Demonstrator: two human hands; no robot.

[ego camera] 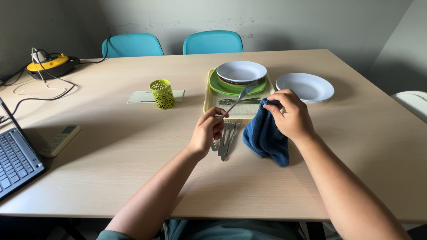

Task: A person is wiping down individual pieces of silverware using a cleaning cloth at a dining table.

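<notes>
Two teal chairs (171,43) behind table (111,146)

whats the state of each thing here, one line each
spoon: lifted, held by left hand
blue cloth: bunched, gripped by right hand
cutlery: lying on table
tray: holding stacked plates, fork
white bowl: empty
green cup: upright
laptop: open

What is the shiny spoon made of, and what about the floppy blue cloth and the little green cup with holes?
The long silver spoon in the left hand looks like polished metal: it gleams. The dark blue cloth in the right hand seems soft towel fabric, since it droops in folds and looks fuzzy. The lime-green cup with punched holes is probably painted metal, possibly plastic.
</notes>
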